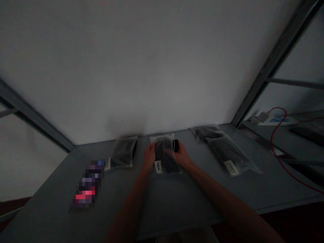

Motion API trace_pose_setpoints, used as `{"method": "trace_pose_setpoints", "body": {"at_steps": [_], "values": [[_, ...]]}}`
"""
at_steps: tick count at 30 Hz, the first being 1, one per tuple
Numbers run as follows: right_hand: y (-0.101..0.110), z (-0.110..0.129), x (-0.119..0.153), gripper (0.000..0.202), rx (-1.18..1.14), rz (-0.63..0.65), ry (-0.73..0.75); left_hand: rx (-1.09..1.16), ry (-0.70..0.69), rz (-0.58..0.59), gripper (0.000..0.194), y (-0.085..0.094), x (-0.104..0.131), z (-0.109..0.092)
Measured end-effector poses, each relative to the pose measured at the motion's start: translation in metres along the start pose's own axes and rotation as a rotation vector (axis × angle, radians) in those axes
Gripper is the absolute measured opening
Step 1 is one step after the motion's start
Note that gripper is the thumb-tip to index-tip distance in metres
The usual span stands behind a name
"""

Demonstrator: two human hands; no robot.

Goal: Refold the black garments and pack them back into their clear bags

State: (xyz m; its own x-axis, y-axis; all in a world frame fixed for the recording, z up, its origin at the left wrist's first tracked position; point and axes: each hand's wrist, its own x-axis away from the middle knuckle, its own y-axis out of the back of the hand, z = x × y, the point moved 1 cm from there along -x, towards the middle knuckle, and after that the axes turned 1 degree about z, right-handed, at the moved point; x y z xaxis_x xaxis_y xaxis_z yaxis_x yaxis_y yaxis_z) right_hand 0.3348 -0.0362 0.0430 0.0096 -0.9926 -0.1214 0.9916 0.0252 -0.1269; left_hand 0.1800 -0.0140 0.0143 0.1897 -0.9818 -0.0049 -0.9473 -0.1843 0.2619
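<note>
A head-worn camera looks forward and down across the table (172,199) at the wall (162,67). It is near, with the left hand (150,155) and right hand (182,154) mid-view.

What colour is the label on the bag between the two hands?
The label is whitish with dark print, in the head view.

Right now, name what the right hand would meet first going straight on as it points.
Most likely the middle translucent bag, just left of the right hand; exact depth is unclear.
</note>
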Motion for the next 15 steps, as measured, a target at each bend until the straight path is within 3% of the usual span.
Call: {"method": "trace_pose_setpoints", "body": {"at_steps": [6, 15], "values": [[-0.002, 0.001, 0.010, 0.042, -0.245, 0.126, -0.350, -0.170, -0.027, -0.113, 0.042, 0.002, 0.006, -0.011], [0.003, -0.002, 0.007, 0.036, -0.220, 0.121, -0.355, -0.431, -0.093, -0.102, 0.043, 0.003, 0.004, -0.015]]}}
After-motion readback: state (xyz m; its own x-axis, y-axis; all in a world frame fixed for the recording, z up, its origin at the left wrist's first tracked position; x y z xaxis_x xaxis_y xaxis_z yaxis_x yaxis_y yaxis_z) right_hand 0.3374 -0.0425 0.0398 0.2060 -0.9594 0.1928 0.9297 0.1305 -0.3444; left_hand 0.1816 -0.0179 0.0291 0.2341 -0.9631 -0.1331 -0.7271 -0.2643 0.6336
